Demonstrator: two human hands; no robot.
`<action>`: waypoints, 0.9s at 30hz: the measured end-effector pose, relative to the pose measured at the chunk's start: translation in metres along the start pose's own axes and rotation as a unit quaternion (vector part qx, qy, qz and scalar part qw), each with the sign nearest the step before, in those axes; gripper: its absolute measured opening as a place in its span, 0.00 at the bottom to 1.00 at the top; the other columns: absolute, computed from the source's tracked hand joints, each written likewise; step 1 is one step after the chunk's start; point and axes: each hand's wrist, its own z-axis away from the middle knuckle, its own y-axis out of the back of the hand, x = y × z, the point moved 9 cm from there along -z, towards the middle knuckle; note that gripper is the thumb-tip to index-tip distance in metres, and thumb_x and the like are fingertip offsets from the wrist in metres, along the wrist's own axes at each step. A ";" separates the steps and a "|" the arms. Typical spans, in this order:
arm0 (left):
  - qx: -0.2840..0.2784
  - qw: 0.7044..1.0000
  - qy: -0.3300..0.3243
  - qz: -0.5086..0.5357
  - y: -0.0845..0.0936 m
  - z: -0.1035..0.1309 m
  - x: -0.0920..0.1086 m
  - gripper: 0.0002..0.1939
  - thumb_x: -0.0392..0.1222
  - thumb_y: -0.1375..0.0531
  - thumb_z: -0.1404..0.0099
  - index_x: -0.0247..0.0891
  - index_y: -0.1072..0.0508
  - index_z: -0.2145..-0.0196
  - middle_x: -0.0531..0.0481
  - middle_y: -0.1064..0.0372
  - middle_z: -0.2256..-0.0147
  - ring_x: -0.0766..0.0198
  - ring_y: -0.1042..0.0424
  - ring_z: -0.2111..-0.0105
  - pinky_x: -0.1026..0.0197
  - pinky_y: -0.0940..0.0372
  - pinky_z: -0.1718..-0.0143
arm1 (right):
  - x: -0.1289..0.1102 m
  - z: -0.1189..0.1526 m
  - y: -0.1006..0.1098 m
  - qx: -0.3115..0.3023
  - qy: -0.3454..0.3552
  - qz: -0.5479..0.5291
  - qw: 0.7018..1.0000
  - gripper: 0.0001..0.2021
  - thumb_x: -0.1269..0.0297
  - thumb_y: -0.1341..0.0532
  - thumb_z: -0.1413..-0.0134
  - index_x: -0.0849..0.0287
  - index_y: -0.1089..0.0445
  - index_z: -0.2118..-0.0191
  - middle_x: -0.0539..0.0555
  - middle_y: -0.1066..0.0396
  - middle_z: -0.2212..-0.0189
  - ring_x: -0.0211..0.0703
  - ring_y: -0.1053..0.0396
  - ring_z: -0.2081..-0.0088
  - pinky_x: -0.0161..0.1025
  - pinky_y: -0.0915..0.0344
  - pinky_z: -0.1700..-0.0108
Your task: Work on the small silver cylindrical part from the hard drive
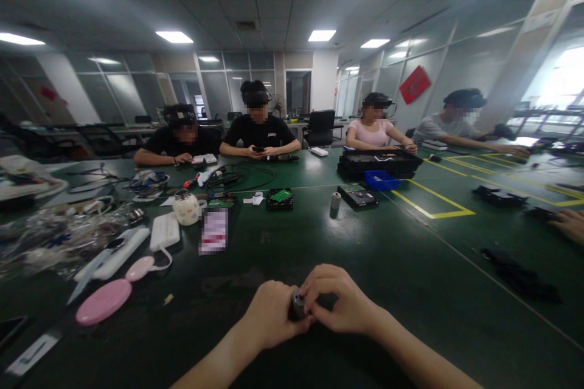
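A small grey metal cylinder, possibly a small motor, is held upright just above or on the green table, low in the middle of the view. My left hand is closed around its side. From the right, the bent fingers of my right hand pinch at the cylinder's top end, thumb and fingertips together. The fingertips partly cover the top face, so any small part between them is hidden. A similar grey cylinder stands farther off on the table.
Beyond my hands lie hard drives, a green circuit board, a blue bin and a black case. Leftward are a pink disc, a white power bank, a jar and plastic bags. Several people sit around the table.
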 end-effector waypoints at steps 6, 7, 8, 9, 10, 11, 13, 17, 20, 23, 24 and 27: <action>0.003 1.000 0.010 -0.002 -0.001 0.000 -0.001 0.16 0.54 0.41 0.40 0.38 0.24 0.68 0.45 0.24 0.70 0.53 0.25 0.69 0.60 0.37 0.67 | 0.000 -0.003 0.005 0.008 -0.027 0.007 1.000 0.10 0.77 0.38 0.54 0.56 0.27 0.66 0.52 0.24 0.66 0.43 0.28 0.61 0.42 0.36 0.54; 0.004 1.000 0.015 -0.001 -0.001 0.001 -0.002 0.17 0.55 0.41 0.40 0.37 0.24 0.68 0.45 0.24 0.70 0.53 0.25 0.69 0.59 0.37 0.67 | 0.002 -0.003 0.005 0.008 -0.034 0.010 0.999 0.10 0.77 0.38 0.54 0.56 0.27 0.65 0.52 0.24 0.66 0.44 0.29 0.61 0.43 0.36 0.54; 0.004 1.000 0.019 0.000 -0.001 0.001 -0.002 0.18 0.55 0.41 0.40 0.37 0.23 0.68 0.45 0.24 0.69 0.53 0.25 0.70 0.59 0.37 0.67 | 0.003 -0.002 0.005 0.009 -0.040 0.013 0.999 0.11 0.77 0.38 0.54 0.56 0.27 0.65 0.51 0.25 0.66 0.45 0.29 0.61 0.43 0.37 0.54; 0.004 1.000 0.022 0.001 -0.001 0.001 -0.003 0.18 0.56 0.41 0.40 0.37 0.23 0.68 0.44 0.24 0.69 0.53 0.25 0.70 0.59 0.36 0.67 | 0.005 -0.002 0.006 0.011 -0.046 0.016 0.999 0.11 0.76 0.38 0.55 0.56 0.27 0.65 0.52 0.25 0.66 0.45 0.29 0.61 0.44 0.37 0.54; 0.003 1.000 0.025 0.003 -0.002 0.001 -0.003 0.18 0.55 0.41 0.40 0.37 0.23 0.68 0.44 0.24 0.69 0.52 0.25 0.69 0.59 0.36 0.67 | 0.007 -0.001 0.006 0.013 -0.051 0.018 0.998 0.11 0.76 0.38 0.54 0.56 0.28 0.64 0.52 0.25 0.66 0.46 0.30 0.61 0.44 0.37 0.54; 0.002 1.000 0.026 0.005 -0.002 0.002 -0.003 0.18 0.55 0.41 0.40 0.37 0.23 0.68 0.45 0.24 0.69 0.52 0.25 0.69 0.59 0.36 0.67 | 0.008 -0.001 0.006 0.014 -0.056 0.019 0.998 0.10 0.76 0.38 0.54 0.56 0.28 0.64 0.52 0.26 0.66 0.46 0.30 0.61 0.45 0.38 0.55; -0.001 1.000 0.027 0.007 -0.002 0.002 -0.003 0.17 0.55 0.40 0.41 0.37 0.23 0.69 0.45 0.23 0.69 0.52 0.25 0.69 0.59 0.36 0.66 | 0.010 -0.001 0.006 0.015 -0.062 0.019 0.998 0.11 0.76 0.38 0.54 0.57 0.28 0.64 0.52 0.26 0.67 0.46 0.30 0.61 0.45 0.38 0.55; -0.001 1.000 0.024 0.009 -0.001 0.001 -0.003 0.17 0.55 0.40 0.40 0.38 0.24 0.69 0.46 0.23 0.69 0.53 0.25 0.69 0.59 0.35 0.65 | 0.010 -0.002 0.005 0.011 -0.069 0.012 0.997 0.11 0.76 0.37 0.55 0.57 0.29 0.63 0.51 0.27 0.67 0.45 0.30 0.62 0.44 0.38 0.55; -0.001 1.000 0.020 0.005 -0.003 0.001 -0.004 0.17 0.55 0.40 0.40 0.37 0.24 0.68 0.45 0.23 0.68 0.53 0.25 0.68 0.58 0.35 0.65 | 0.010 -0.002 0.005 0.013 -0.076 0.009 0.997 0.12 0.76 0.37 0.55 0.57 0.29 0.62 0.51 0.28 0.68 0.45 0.30 0.63 0.44 0.38 0.56; 0.000 1.000 0.017 0.001 -0.005 0.001 -0.005 0.18 0.56 0.41 0.40 0.37 0.24 0.67 0.44 0.23 0.68 0.51 0.25 0.68 0.58 0.35 0.65 | 0.010 -0.001 0.006 0.017 -0.082 0.006 0.996 0.13 0.76 0.37 0.54 0.58 0.30 0.60 0.50 0.29 0.70 0.44 0.30 0.64 0.45 0.38 0.56; 0.000 1.000 0.016 -0.001 -0.006 0.001 -0.005 0.18 0.56 0.41 0.40 0.37 0.24 0.67 0.44 0.24 0.68 0.51 0.25 0.68 0.57 0.35 0.65 | 0.010 -0.001 0.006 0.017 -0.083 0.005 0.996 0.13 0.76 0.37 0.54 0.58 0.31 0.60 0.50 0.30 0.70 0.44 0.30 0.64 0.45 0.38 0.55; 0.000 1.000 0.011 -0.003 -0.006 0.001 -0.004 0.18 0.56 0.41 0.39 0.37 0.24 0.66 0.44 0.23 0.67 0.51 0.25 0.67 0.57 0.35 0.63 | 0.011 0.001 0.005 0.017 -0.082 0.001 0.996 0.16 0.76 0.37 0.53 0.57 0.31 0.57 0.51 0.29 0.67 0.45 0.30 0.61 0.45 0.38 0.54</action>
